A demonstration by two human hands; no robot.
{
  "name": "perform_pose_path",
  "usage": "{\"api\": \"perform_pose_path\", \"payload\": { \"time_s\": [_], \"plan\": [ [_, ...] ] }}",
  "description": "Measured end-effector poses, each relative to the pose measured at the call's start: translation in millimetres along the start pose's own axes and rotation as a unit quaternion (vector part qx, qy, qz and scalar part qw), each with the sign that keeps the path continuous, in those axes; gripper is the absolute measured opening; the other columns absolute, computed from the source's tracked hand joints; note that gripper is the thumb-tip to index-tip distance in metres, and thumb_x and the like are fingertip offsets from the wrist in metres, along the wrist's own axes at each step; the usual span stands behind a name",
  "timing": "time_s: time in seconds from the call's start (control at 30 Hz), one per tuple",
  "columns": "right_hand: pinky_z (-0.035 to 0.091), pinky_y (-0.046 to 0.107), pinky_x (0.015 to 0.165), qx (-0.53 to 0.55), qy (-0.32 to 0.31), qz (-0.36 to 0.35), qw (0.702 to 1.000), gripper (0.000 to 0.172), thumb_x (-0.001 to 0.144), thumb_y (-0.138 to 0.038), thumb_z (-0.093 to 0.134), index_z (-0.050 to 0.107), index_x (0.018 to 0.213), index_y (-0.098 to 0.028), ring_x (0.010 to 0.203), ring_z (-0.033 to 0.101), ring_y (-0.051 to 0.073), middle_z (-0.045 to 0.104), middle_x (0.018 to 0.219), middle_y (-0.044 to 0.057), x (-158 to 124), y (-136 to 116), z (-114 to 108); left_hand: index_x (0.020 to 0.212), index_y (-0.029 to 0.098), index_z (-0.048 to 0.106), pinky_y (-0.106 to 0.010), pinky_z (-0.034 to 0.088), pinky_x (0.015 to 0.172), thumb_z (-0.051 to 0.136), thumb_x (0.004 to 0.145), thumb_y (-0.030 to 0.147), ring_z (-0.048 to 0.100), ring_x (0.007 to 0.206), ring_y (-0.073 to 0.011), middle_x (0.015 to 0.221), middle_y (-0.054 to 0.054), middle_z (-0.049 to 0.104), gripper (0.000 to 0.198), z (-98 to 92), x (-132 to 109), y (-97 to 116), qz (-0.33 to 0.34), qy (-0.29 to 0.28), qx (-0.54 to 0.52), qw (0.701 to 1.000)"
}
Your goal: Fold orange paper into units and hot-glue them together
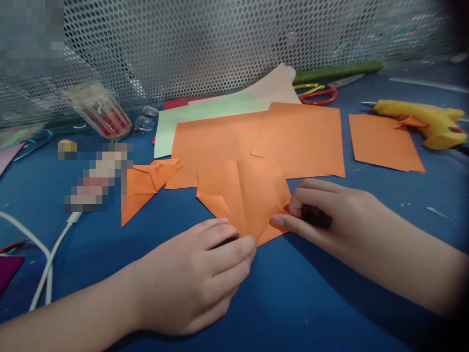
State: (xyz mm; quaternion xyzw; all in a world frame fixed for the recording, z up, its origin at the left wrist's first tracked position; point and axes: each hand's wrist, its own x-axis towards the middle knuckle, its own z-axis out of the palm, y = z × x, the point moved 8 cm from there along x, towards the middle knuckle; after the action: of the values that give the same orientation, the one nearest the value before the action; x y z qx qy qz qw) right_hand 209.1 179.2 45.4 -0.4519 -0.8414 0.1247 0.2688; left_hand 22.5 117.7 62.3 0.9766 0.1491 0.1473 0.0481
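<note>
A folded orange paper [246,195] lies on the blue table [300,293] in front of me. My left hand [198,276] is curled, its fingertips pinching the paper's lower point. My right hand [330,215] is closed on the paper's right corner, thumb and fingers pressed together over it. Both hands rest on the table, one at each side of the fold.
Flat orange sheets [300,139], a pale green sheet [205,115] and another folded orange piece [144,188] lie behind. A yellow glue gun [428,122], red-handled scissors [320,93], a tipped clear jar [100,110] and a white cable [47,264] surround them. A perforated metal screen [220,44] stands at the back.
</note>
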Motion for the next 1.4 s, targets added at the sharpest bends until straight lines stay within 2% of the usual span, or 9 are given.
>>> {"api": "perform_pose_path", "payload": {
  "time_s": [0.27,0.43,0.67,0.73,0.83,1.0,1.1,1.23,1.4],
  "plan": [
    [0.046,0.033,0.050,0.001,-0.007,0.016,1.000,0.063,0.114,-0.071,0.051,0.060,0.070,-0.027,0.054,0.060,0.018,0.062,0.066,0.003,-4.0,4.8,1.2,0.148,0.004,0.071,-0.048,0.057,0.122,0.056,0.111,0.010,0.077,0.116,-0.0285,0.145,-0.015,0.081,0.040,3.1,-3.9,-0.3,-0.002,-0.019,-0.003,1.000],
    [0.049,0.033,0.052,-0.019,-0.009,0.002,1.000,0.068,0.115,-0.075,0.044,0.062,0.071,-0.026,0.057,0.064,0.019,0.063,0.069,0.004,-3.7,3.8,1.8,0.138,0.002,0.077,-0.049,0.063,0.114,0.052,0.114,0.010,0.078,0.110,-0.0295,0.144,-0.015,0.082,0.036,2.2,-0.2,3.8,0.025,-0.004,0.017,1.000],
    [0.047,0.034,0.050,-0.034,0.001,0.000,0.999,0.057,0.115,-0.073,0.048,0.056,0.079,-0.028,0.057,0.062,0.020,0.062,0.070,0.002,-10.2,4.1,2.3,0.152,0.014,0.072,-0.054,0.059,0.121,0.061,0.115,0.019,0.077,0.119,-0.0316,0.155,-0.013,0.076,0.039,3.3,-4.2,4.0,0.009,-0.054,0.004,0.999],
    [0.052,0.035,0.054,-0.057,0.011,-0.023,0.998,0.050,0.118,-0.065,0.047,0.055,0.085,-0.028,0.063,0.066,0.021,0.065,0.077,0.003,-11.2,-3.8,1.7,0.152,0.016,0.072,-0.053,0.058,0.121,0.062,0.114,0.020,0.077,0.119,-0.0314,0.156,-0.012,0.075,0.039,2.8,-5.1,4.7,0.009,-0.057,0.005,0.998],
    [0.061,0.039,0.071,-0.129,0.034,-0.109,0.985,0.036,0.122,-0.037,0.042,0.062,0.094,-0.025,0.081,0.073,0.026,0.071,0.092,0.008,-12.1,-28.0,0.1,0.152,0.016,0.071,-0.052,0.055,0.124,0.060,0.114,0.020,0.077,0.122,-0.0313,0.157,-0.010,0.075,0.040,2.2,-5.6,4.3,0.002,-0.054,-0.002,0.999],
    [0.065,0.038,0.078,-0.169,0.005,-0.248,0.954,0.047,0.113,-0.005,0.031,0.075,0.104,-0.021,0.086,0.075,0.024,0.083,0.101,0.010,-29.3,-63.8,14.2,0.153,0.016,0.071,-0.053,0.053,0.126,0.055,0.115,0.019,0.075,0.124,-0.0324,0.157,-0.010,0.074,0.041,2.5,-5.9,5.1,-0.001,-0.050,-0.001,0.999],
    [0.066,0.046,0.096,-0.204,0.022,-0.223,0.953,0.047,0.104,0.000,0.039,0.071,0.135,-0.016,0.113,0.079,0.030,0.085,0.128,0.015,-50.2,-65.1,22.5,0.154,0.015,0.069,-0.053,0.053,0.125,0.052,0.116,0.018,0.075,0.124,-0.0329,0.156,-0.010,0.075,0.042,3.2,-5.3,5.1,0.001,-0.050,0.002,0.999],
    [0.064,0.049,0.113,-0.203,0.002,-0.171,0.964,0.063,0.103,-0.005,0.047,0.049,0.165,-0.006,0.150,0.066,0.035,0.070,0.159,0.022,-79.5,-59.7,34.0,0.153,0.012,0.069,-0.056,0.055,0.123,0.055,0.115,0.018,0.075,0.122,-0.0338,0.151,-0.013,0.078,0.041,5.4,-5.7,5.4,0.011,-0.061,-0.001,0.998],
    [0.069,0.051,0.109,-0.233,0.000,-0.137,0.963,0.070,0.101,-0.002,0.042,0.043,0.170,-0.004,0.151,0.065,0.039,0.060,0.166,0.028,-90.3,-54.9,33.7,0.151,0.011,0.068,-0.058,0.055,0.123,0.055,0.115,0.017,0.073,0.127,-0.0357,0.153,-0.015,0.077,0.039,2.6,-7.1,5.2,-0.003,-0.044,-0.029,0.999]
  ]
}}
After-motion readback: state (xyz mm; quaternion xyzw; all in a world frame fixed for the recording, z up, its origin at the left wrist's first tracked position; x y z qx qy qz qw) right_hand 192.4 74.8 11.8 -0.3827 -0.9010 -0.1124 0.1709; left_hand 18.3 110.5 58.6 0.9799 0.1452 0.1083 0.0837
